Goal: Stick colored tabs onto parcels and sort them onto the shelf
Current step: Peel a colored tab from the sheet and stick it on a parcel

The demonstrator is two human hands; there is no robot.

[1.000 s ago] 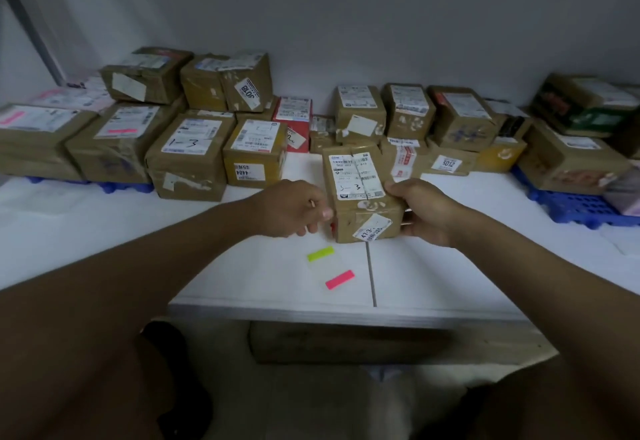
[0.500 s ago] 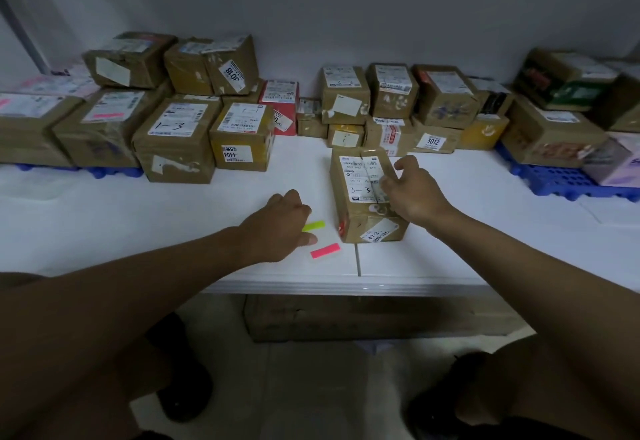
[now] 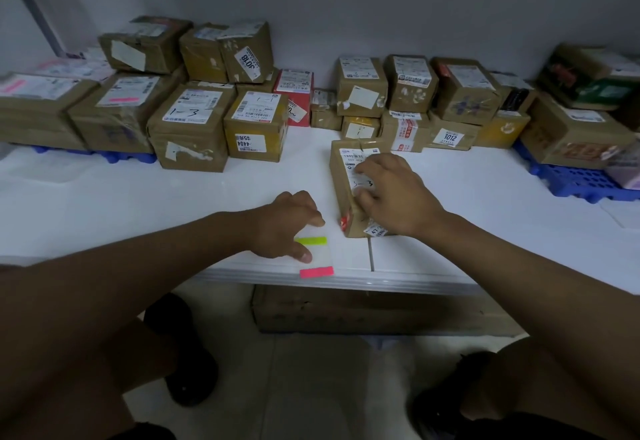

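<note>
Your right hand lies on top of the brown parcel marked "3-3", fingers bent over its white label, holding it down on the white bench. Your left hand rests just left of it at the bench's front edge, thumb and fingers pressing the clear tab strip. Strip carries a yellow-green tab at its far end, a pink tab at the near end. More taped parcels are stacked along the back wall; blue pallets sit under the outer stacks.
</note>
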